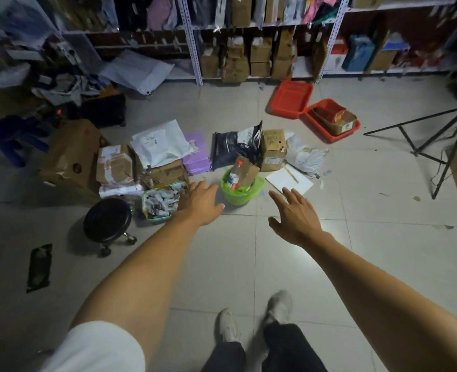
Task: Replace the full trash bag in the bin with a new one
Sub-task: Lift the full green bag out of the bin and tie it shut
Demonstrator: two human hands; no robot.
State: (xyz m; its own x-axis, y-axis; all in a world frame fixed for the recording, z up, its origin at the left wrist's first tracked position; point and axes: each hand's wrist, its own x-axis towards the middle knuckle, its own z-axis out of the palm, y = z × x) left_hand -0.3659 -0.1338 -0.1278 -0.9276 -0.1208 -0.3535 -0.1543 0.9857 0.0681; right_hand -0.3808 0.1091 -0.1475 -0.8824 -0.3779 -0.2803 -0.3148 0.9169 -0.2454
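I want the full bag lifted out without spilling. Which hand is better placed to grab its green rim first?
Left, probably: the left hand is open just beside the green bag; the right hand hovers farther back.

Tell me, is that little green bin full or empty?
Full: a plastic bottle and a cardboard piece stick up above the rim of the green bin.

Open tile floor (249, 251) lies between the person and the small green bin (242, 193) — nothing blocks the near side. Both hands, left hand (200, 202) and right hand (294, 213), hover spread and empty just short of it. Cardboard boxes (273, 149) and mailer bags crowd the bin's far side; a basket of small items (163, 204) and a black stool (106, 218) stand to its left — a white pad (289, 181) lies at its right.
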